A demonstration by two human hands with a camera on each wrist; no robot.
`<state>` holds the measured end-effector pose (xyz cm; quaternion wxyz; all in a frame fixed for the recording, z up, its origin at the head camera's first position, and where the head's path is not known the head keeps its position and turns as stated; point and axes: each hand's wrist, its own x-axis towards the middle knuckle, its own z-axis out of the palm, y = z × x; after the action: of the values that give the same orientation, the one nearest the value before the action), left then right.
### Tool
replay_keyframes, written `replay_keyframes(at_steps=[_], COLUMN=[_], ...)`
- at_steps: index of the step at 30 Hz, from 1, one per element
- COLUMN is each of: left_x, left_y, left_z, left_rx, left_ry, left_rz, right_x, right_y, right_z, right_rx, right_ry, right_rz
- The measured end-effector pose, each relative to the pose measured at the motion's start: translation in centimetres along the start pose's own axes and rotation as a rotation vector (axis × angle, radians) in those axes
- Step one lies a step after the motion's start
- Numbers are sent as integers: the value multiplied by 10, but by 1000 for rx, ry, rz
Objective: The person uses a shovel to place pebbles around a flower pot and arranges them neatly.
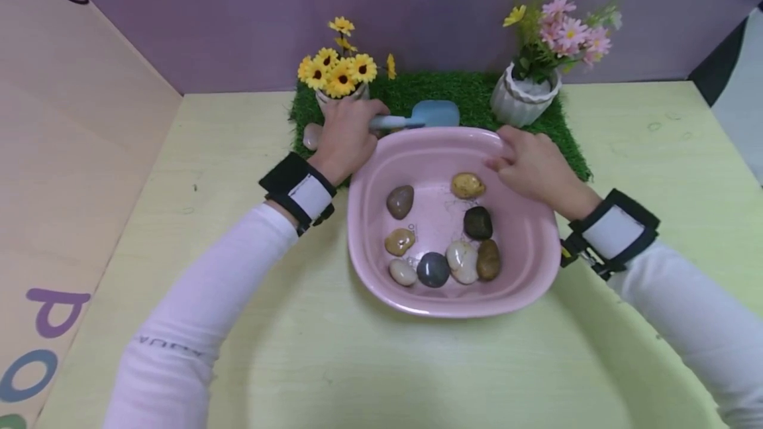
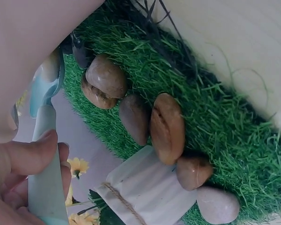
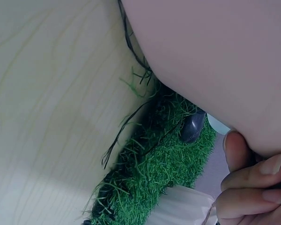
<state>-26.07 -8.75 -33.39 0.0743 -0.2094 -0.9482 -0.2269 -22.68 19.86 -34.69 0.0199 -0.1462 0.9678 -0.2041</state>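
My left hand (image 1: pixel 347 138) grips the pale handle of a blue shovel (image 1: pixel 436 113), beside the upper-left rim of a pink basin (image 1: pixel 451 307). In the left wrist view the fingers wrap the shovel handle (image 2: pixel 44 173), and something brownish (image 2: pixel 50 68) shows at its scoop. My right hand (image 1: pixel 539 167) holds the basin's upper-right rim; its curled fingers (image 3: pixel 253 178) show in the right wrist view. Inside the basin lie several stones, among them a yellow one (image 1: pixel 467 185), a black one (image 1: pixel 478 223) and a dark grey one (image 1: pixel 433 269).
Behind the basin, an artificial grass mat (image 1: pixel 471 88) bears a pot of yellow flowers (image 1: pixel 340 75) and a ribbed white pot (image 1: pixel 521 98) with pink flowers. Several stones, including an orange-brown one (image 2: pixel 167 129), lie on the mat near the left pot. A purple wall (image 1: pixel 441 12) stands behind.
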Motion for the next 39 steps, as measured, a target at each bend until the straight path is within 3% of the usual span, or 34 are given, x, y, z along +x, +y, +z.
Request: replay_keyframes(at_steps=[9, 21, 25, 35, 39], left_x=[-1, 3, 2, 1, 1], left_y=[3, 4, 6, 8, 6], left_z=[5, -1, -2, -13, -15], left_rx=[16, 21, 20, -34, -91], left_ry=[76, 198, 193, 149, 128], left_rz=[101, 103, 105, 23, 50], right_x=[0, 1, 0, 0, 0], right_y=[1, 0, 0, 0, 0], right_z=[0, 0, 0, -1, 0], right_rx=[2, -13, -11, -3, -4], right_ry=[5, 21, 15, 0, 9], right_rz=[-9, -10, -4, 3, 0])
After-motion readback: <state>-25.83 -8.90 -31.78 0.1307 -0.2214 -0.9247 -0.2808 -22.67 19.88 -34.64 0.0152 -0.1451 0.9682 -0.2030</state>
